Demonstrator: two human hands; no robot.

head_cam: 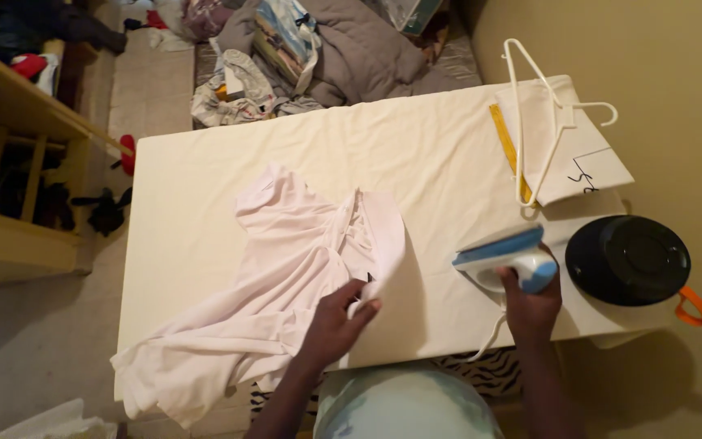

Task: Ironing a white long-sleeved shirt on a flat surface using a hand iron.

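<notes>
My left hand (333, 323) pinches the pale pink garment (278, 284) at the table's (448, 154) near edge to keep it flat, while my right hand (532, 302) grips the blue-and-white iron (504, 256) clear of it.

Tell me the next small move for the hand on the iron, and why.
Probably slide the iron left onto the pale pink garment. The right hand holds it on bare white cover, clear of the cloth, while the left hand pins the garment's near edge, which looks creased and bunched.

Pale pink garment (286, 284) at 8 o'clock; blue & white iron (507, 258) at 4; black lid (627, 260) w/ orange tab; yellow ruler (509, 150) at 2.
</notes>
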